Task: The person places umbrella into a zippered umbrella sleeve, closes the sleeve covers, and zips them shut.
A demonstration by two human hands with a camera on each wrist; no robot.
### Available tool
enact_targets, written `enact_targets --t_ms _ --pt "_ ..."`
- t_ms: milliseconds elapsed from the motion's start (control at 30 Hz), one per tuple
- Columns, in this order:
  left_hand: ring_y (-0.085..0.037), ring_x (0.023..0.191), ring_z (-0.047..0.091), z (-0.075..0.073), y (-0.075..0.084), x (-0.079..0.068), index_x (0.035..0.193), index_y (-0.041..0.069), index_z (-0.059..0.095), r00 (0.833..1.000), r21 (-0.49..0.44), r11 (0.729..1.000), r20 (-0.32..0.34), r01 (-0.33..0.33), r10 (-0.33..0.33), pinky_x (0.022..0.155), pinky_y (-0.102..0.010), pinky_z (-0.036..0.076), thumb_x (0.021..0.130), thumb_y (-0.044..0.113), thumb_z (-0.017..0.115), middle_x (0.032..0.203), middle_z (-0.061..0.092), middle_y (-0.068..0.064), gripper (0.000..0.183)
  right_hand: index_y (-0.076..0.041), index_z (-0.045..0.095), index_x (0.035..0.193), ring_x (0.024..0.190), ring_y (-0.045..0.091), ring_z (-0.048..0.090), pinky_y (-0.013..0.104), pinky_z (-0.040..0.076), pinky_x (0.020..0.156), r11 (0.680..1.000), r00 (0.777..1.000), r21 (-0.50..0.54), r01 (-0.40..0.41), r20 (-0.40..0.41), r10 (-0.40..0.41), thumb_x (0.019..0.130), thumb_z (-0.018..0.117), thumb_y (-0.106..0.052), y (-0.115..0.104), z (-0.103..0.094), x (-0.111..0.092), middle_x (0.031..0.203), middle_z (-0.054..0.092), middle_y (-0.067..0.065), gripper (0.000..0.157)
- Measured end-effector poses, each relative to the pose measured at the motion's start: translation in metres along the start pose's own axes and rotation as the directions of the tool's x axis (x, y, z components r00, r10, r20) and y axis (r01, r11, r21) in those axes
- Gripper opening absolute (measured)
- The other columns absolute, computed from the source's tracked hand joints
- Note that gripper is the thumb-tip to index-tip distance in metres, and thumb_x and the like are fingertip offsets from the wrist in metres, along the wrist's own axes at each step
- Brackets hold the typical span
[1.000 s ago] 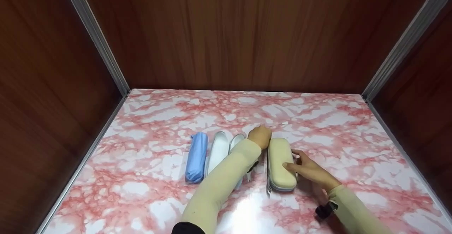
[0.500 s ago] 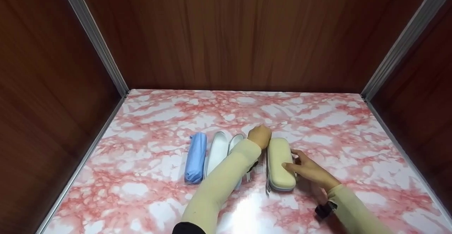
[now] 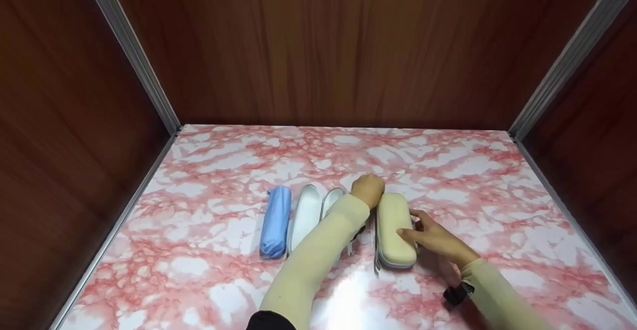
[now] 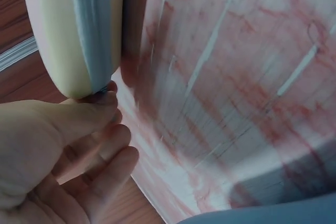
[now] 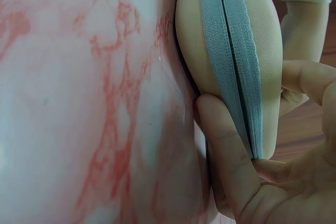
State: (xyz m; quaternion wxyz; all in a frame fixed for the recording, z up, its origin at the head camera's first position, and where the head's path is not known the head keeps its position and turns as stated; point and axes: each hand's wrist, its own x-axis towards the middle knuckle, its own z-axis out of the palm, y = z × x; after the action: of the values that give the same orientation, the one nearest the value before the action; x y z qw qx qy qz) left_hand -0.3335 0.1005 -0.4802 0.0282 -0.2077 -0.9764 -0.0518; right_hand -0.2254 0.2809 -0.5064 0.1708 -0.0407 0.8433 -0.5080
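Cream case (image 3: 395,230) sits on the table (image 3: 224,161), right of centre. Both wrist views cut it off at the top edge. Long axis runs near to far, far end leaning slightly left; grey zip (image 5: 247,77) follows its side.

Left hand (image 4: 68,150): thumb and finger pinch the zip at the far end, other fingers loosely bent; a dark piece at the fingertips is too small to identify. Right hand (image 3: 438,238): partly closed, gripping the right side, thumb on top.

To the left, two white elongated pieces (image 3: 306,215) are partly covered by the left sleeve (image 3: 318,260). Beyond them lies a blue bundle (image 3: 276,223), lengthwise.
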Motion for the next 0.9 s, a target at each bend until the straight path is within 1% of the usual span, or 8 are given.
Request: enact_targets --t_ms 167,400,567,733,900 --pt "-0.023 0.090 0.070 0.0040 0.0004 0.0013 0.099 0.012 0.079 0.999 0.030 0.999 -0.019 -0.037 0.037 0.072 -0.036 0.059 0.098 0.009 0.059 0.100 0.074 -0.006 0.020 -0.001 0.024 0.154 0.104 0.026 0.056 0.037 0.049 0.089 1.000 1.000 0.001 -0.010 -0.008 0.010 0.093 0.071 -0.039 0.0001 0.0020 -0.0011 0.119 0.055 0.019 0.086" --pt "-0.022 0.087 0.071 0.0014 -0.0038 0.0001 0.092 0.012 0.078 0.997 0.017 0.998 -0.053 -0.058 0.059 0.070 -0.035 0.059 0.093 0.007 0.065 0.095 0.074 -0.005 0.014 0.000 0.022 0.154 0.104 0.026 0.056 0.038 0.049 0.089 1.000 1.000 0.003 -0.016 -0.013 0.016 0.093 0.070 -0.039 0.0014 0.0025 -0.0001 0.119 0.055 0.019 0.088" --pt "-0.023 0.083 0.072 -0.0012 -0.0055 0.0013 0.090 0.012 0.078 0.993 0.025 0.998 -0.097 -0.062 0.064 0.067 -0.035 0.059 0.094 0.005 0.063 0.092 0.074 -0.006 0.017 0.000 0.022 0.154 0.105 0.026 0.057 0.037 0.049 0.088 1.000 1.000 0.022 -0.010 -0.006 0.010 0.094 0.070 -0.038 0.0012 0.0019 0.0009 0.121 0.055 0.020 0.086" --pt "-0.023 0.084 0.072 -0.0012 -0.0054 0.0035 0.092 0.011 0.079 0.994 0.031 0.998 -0.084 -0.063 0.066 0.067 -0.035 0.059 0.097 0.007 0.060 0.094 0.075 -0.007 0.020 -0.001 0.023 0.154 0.105 0.026 0.057 0.036 0.048 0.088 1.000 1.000 0.026 -0.002 -0.002 0.002 0.094 0.070 -0.038 0.0000 0.0008 0.0006 0.121 0.055 0.020 0.085" --pt "-0.023 0.087 0.072 0.0006 -0.0057 0.0059 0.091 0.012 0.079 0.997 0.022 0.998 -0.058 -0.057 0.058 0.069 -0.036 0.059 0.096 0.007 0.060 0.096 0.075 -0.006 0.021 0.000 0.023 0.154 0.104 0.026 0.057 0.035 0.050 0.087 0.999 1.000 0.037 -0.004 0.008 0.004 0.094 0.070 -0.037 0.0000 0.0009 0.0008 0.120 0.055 0.021 0.086"
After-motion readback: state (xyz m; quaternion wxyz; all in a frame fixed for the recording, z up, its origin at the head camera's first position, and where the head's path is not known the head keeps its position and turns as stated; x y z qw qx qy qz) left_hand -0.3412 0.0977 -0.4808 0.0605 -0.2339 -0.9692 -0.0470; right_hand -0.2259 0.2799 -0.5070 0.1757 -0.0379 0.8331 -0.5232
